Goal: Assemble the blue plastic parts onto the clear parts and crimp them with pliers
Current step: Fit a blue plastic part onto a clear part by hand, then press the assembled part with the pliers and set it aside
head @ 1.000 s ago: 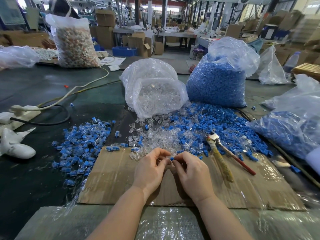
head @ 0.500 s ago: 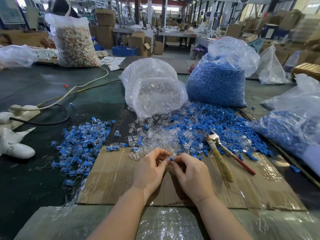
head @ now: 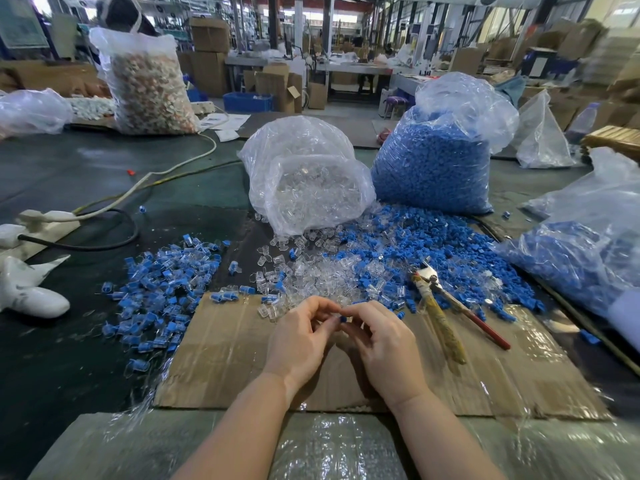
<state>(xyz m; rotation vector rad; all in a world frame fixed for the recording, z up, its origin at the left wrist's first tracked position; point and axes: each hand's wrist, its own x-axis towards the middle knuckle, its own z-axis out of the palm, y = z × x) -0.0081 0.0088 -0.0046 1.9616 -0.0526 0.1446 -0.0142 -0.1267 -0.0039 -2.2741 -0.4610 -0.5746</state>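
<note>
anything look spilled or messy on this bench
Yes. The bag of clear parts lies tipped, its contents spilling into the loose blue parts, so the two mix. The pliers lie on that heap, handles wrapped in frayed tape.

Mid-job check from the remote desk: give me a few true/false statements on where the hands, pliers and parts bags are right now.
1. Both hands, left hand and right hand, pinch a small blue part between them. True.
2. The pliers are in the right hand. False: they lie on the cardboard, to the right of the hands.
3. The bag of clear parts stands left of the bag of blue parts. True.
4. The assembled pieces are piled to the right of the pliers. False: they lie left of the cardboard.
</note>
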